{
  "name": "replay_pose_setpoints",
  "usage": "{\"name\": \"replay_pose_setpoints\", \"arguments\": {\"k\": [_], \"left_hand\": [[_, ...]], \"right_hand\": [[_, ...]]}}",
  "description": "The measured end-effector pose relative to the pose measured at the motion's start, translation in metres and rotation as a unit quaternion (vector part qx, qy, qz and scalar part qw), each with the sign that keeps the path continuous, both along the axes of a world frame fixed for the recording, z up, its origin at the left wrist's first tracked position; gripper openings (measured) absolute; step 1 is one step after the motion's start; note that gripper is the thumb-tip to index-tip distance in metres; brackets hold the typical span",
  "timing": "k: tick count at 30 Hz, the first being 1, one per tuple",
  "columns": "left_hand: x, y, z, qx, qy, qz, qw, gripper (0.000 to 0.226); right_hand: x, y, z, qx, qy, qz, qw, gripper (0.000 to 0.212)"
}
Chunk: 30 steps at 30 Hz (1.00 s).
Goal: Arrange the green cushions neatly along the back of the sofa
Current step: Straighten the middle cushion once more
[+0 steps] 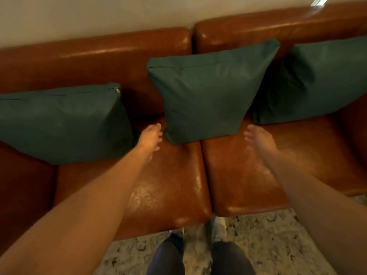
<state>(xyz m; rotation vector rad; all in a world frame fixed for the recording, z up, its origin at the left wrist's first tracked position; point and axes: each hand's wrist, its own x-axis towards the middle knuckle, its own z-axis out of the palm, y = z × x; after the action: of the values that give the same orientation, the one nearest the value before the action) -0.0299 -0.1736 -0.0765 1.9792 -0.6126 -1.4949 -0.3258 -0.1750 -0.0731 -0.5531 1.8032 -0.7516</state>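
Three green cushions stand along the back of a brown leather sofa [95, 56]. The left cushion [59, 124] leans low with its zip at the top right corner. The middle cushion [206, 92] stands upright over the gap between the two seat pads. The right cushion [321, 80] leans against the backrest, partly behind the middle one. My left hand [151, 137] hovers just left of the middle cushion's lower corner, fingers loosely apart, holding nothing. My right hand [258, 137] is to the right of that cushion, blurred, fingers spread, not touching it.
The seat pads [174, 185] in front of the cushions are bare leather. A pale wall [99, 14] runs behind the sofa. Below, my legs in dark trousers [198, 259] stand on a speckled floor [268, 245] against the sofa's front edge.
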Motion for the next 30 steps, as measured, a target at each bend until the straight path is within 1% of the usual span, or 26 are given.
{"name": "replay_pose_setpoints", "arguments": {"k": [3,5,7,9,12,16,18,20,23,27,30], "left_hand": [[0.005,-0.029,0.009,-0.028,0.015,0.064,0.997,0.05],[0.004,-0.049,0.019,-0.073,0.044,0.094,0.992,0.056],[-0.005,-0.065,0.026,-0.128,0.086,0.097,0.983,0.063],[-0.02,-0.074,0.03,-0.157,0.11,0.088,0.977,0.069],[-0.038,-0.083,0.033,-0.168,0.102,0.109,0.974,0.075],[-0.044,-0.09,0.035,-0.168,0.082,0.144,0.972,0.085],[-0.046,-0.094,0.036,-0.169,0.075,0.153,0.971,0.082],[-0.05,-0.096,0.04,-0.171,0.084,0.148,0.97,0.074],[-0.054,-0.098,0.044,-0.167,0.105,0.138,0.971,0.069],[-0.051,-0.096,0.047,-0.164,0.119,0.131,0.971,0.074],[-0.049,-0.096,0.051,-0.164,0.118,0.127,0.971,0.074]], "right_hand": [[-0.03,-0.047,0.008,-0.017,-0.014,-0.018,1.0,0.041],[-0.047,-0.082,0.017,-0.048,-0.031,-0.005,0.998,0.054],[-0.056,-0.111,0.028,-0.079,-0.049,0.023,0.995,0.069],[-0.058,-0.129,0.037,-0.09,-0.066,0.051,0.992,0.079],[-0.056,-0.142,0.04,-0.094,-0.087,0.089,0.988,0.081],[-0.055,-0.148,0.033,-0.083,-0.123,0.124,0.981,0.082],[-0.055,-0.152,0.031,-0.087,-0.149,0.123,0.977,0.083],[-0.051,-0.155,0.031,-0.088,-0.165,0.125,0.974,0.088],[-0.044,-0.153,0.03,-0.088,-0.16,0.128,0.975,0.096],[-0.041,-0.152,0.03,-0.094,-0.165,0.126,0.974,0.097],[-0.041,-0.153,0.032,-0.103,-0.171,0.129,0.971,0.089]]}}
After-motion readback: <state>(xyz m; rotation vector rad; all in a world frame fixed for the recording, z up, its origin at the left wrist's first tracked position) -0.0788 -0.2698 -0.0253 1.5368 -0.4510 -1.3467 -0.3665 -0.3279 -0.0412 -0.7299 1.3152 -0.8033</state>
